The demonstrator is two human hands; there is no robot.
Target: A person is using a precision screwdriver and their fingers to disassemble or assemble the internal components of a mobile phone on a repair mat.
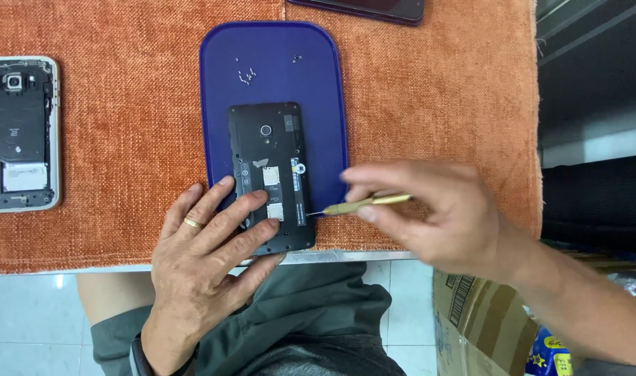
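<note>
Two hands work on an opened black phone [271, 177] that lies on a blue tray [272, 69] on the orange-covered surface [123, 139].

The right hand [429, 209] has its fingers [373, 189] pinched narrow around a thin brass-coloured screwdriver [359, 205] — the tip points left and meets the right edge of the phone. The left hand [199, 257] lies flat, fingers spread a little, and presses on the lower part of the phone; it holds nothing, and a gold ring [192, 223] is on one finger. Small screws [247, 75] lie loose at the top of the tray. A second opened phone [18, 132] with a white frame rests far left, well apart. At the lower right stands a brown cardboard box [478, 313] with a white barcode label — beside it a blue and yellow package [551, 351]. The right forearm comes in from the lower right, the left wrist from below.
</note>
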